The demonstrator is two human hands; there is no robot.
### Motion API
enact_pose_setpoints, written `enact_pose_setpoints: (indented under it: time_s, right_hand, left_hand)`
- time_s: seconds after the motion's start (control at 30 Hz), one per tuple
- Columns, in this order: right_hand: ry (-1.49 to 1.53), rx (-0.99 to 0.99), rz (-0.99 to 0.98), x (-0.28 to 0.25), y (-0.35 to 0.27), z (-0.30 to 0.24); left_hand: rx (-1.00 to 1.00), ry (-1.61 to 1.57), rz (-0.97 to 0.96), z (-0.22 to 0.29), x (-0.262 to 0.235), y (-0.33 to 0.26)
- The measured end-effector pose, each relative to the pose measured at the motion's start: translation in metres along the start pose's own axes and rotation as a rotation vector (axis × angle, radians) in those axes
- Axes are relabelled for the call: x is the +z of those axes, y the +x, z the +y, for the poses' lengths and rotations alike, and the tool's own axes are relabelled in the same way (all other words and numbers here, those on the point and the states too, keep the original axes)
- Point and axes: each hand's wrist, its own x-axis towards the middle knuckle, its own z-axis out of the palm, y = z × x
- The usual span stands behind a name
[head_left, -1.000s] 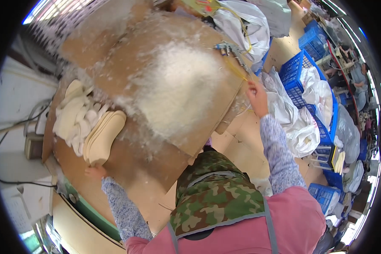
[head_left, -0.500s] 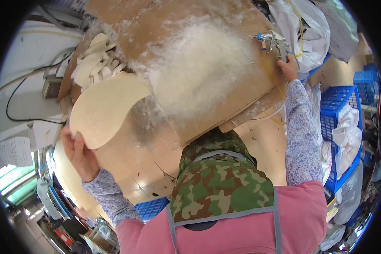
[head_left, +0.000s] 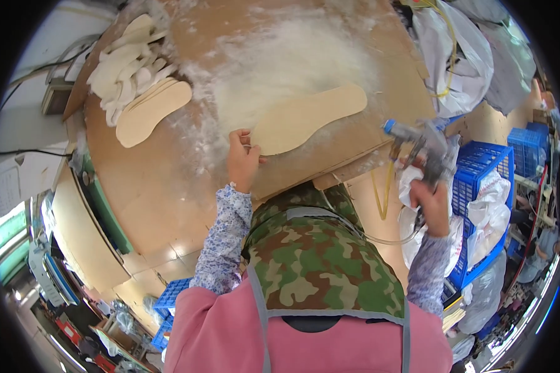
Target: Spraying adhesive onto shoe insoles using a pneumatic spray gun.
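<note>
My left hand (head_left: 243, 161) pinches the near left end of a cream insole (head_left: 311, 118) between thumb and fingers. This insole slants up to the right over the whitish, dusty patch of the brown board (head_left: 193, 214). At the right, beyond the board's edge, my right hand (head_left: 434, 205) is wrapped round the grip of a metal spray gun (head_left: 424, 146). Motion smears both hand and gun; the gun's blue-tipped end points left toward the board. A few more insoles (head_left: 149, 115) lie stacked on the board's left side.
A loose heap of cream cut pieces (head_left: 127, 68) lies at the far left. A yellow hose (head_left: 381, 196) and a clear tube (head_left: 389, 240) hang near my right arm. Blue crates (head_left: 476, 165) with white bags stand at the right. Large cream sheets (head_left: 81, 227) lean at the left.
My left hand has moved right, from beside the heap to the whitish patch, with an insole in it. My right hand has brought the spray gun nearer to me. The stacked insoles now show.
</note>
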Motion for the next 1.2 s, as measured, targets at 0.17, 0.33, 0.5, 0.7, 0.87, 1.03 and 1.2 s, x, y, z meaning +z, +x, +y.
enact_pose_setpoints:
  time_s: [0.17, 0.33, 0.5, 0.7, 0.87, 1.03, 1.2]
  right_hand:
    - [-0.280, -0.017, -0.258, 0.071, -0.022, 0.001]
    - [-0.366, -0.383, -0.347, 0.129, -0.015, -0.010]
    - [-0.443, -0.416, -0.427, 0.142, -0.010, -0.008]
    - [-0.480, -0.400, -0.467, 0.148, -0.011, -0.010]
    - [-0.491, -0.368, -0.468, 0.150, -0.007, -0.011]
    - [-0.485, -0.377, -0.380, 0.148, -0.004, -0.009]
    - [-0.513, -0.353, -0.341, 0.140, 0.001, -0.008]
  left_hand:
    - [-0.085, -0.019, -0.007, -0.002, -0.005, -0.004]
    - [-0.111, -0.089, -0.023, -0.012, -0.004, -0.008]
    - [-0.151, -0.085, -0.016, -0.011, -0.006, -0.011]
    - [-0.139, -0.107, -0.039, -0.016, -0.011, -0.010]
    - [-0.163, -0.097, -0.075, -0.013, -0.012, -0.010]
    - [-0.169, -0.103, -0.054, -0.013, -0.010, -0.010]
    - [-0.168, -0.139, -0.044, -0.013, -0.008, -0.010]
